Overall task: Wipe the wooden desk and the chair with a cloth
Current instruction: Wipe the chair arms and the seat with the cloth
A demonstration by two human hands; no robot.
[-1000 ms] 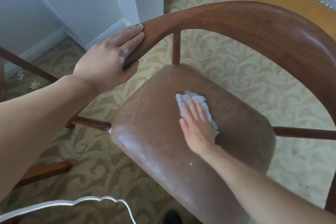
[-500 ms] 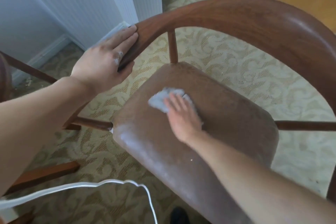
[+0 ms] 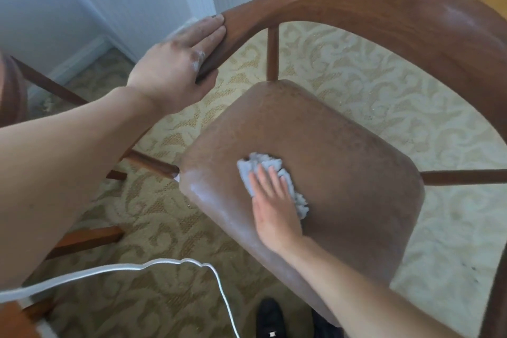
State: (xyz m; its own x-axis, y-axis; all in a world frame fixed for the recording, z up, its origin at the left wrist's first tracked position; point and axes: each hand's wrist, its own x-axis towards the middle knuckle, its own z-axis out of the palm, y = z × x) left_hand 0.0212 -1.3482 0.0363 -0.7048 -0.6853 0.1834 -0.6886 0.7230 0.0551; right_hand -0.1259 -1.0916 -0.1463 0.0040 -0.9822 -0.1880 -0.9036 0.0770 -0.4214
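Presently: chair (image 3: 384, 16), brown padded seat, curved wooden rail. Cloth (image 3: 263, 170), pale, bunched, lies on the seat's left-centre, pressed flat under right hand (image 3: 274, 208), fingers straight. Left hand (image 3: 175, 68) grips the rail's end, thumb beneath. White cable (image 3: 137, 269) over patterned carpet (image 3: 356, 85).
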